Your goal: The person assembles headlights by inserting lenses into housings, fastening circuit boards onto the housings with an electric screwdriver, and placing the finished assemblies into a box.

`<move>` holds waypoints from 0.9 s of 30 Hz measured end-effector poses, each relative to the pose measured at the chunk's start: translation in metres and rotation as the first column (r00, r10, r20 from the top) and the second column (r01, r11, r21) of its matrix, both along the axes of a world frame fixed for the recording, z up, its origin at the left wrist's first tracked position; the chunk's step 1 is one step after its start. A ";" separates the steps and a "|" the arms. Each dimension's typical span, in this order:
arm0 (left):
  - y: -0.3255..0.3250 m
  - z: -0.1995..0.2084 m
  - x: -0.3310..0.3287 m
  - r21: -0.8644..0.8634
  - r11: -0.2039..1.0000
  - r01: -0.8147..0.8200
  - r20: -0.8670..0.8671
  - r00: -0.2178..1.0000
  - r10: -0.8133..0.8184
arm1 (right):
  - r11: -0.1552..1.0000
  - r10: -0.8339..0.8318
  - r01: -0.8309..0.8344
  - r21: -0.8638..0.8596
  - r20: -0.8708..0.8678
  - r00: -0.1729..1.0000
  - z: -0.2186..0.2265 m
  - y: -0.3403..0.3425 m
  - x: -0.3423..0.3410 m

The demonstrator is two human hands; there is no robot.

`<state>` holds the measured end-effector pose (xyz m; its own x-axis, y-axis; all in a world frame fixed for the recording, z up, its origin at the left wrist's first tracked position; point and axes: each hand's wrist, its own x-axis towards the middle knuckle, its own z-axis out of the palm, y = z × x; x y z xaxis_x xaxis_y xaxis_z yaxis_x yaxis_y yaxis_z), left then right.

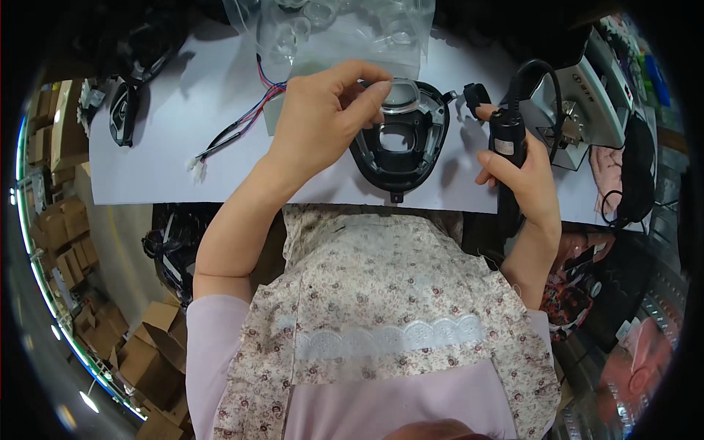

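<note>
Nearest to us is a floral apron (381, 293) over a pale pink top, and past it the front edge of the white table (169, 172). Just beyond that edge we see the black oval housing (400, 167) lying on the table, in front of the person. To its right, the right hand (529, 180) wraps its fingers around a black handheld tool (507, 139), whose cable loops up from the top. The left hand (315, 103) comes over the housing's upper left, thumb and forefinger drawn close together beside the clear lens (402, 95) at its far end (whether they pinch it, we cannot tell). Left of that hand we find red, blue and black wires (242, 126); farthest off lies a transparent bag (345, 48) of clear parts.
</note>
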<state>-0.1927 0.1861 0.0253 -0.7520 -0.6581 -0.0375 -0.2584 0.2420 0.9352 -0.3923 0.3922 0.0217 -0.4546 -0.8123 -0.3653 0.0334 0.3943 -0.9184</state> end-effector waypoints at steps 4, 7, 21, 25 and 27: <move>0.001 -0.001 0.001 -0.087 0.995 0.039 0.037 0.999 -0.036 | 1.000 -0.002 0.002 -0.016 0.000 1.000 -0.003 0.002 0.000; 0.003 0.002 0.000 -0.089 0.995 0.053 0.054 0.997 -0.048 | 1.000 -0.015 0.015 -0.012 0.003 1.000 -0.004 0.004 0.002; -0.030 0.002 -0.003 -0.019 0.879 0.476 0.008 0.879 -0.476 | 1.000 -0.016 0.017 -0.025 0.030 0.999 -0.007 0.009 0.000; -0.022 -0.006 -0.021 -0.418 0.762 0.494 0.041 0.849 -0.528 | 0.999 -0.019 0.019 -0.031 0.031 0.999 -0.008 0.011 0.000; -0.022 -0.012 -0.023 -0.491 0.694 0.526 0.094 0.825 -0.558 | 0.999 -0.028 0.029 -0.033 0.033 0.999 -0.008 0.012 0.000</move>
<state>-0.2155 0.1645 0.0132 -0.9740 -0.0543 0.2200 0.1094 0.7376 0.6664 -0.3919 0.4041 0.0141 -0.4661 -0.8112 -0.3532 0.0740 0.3621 -0.9292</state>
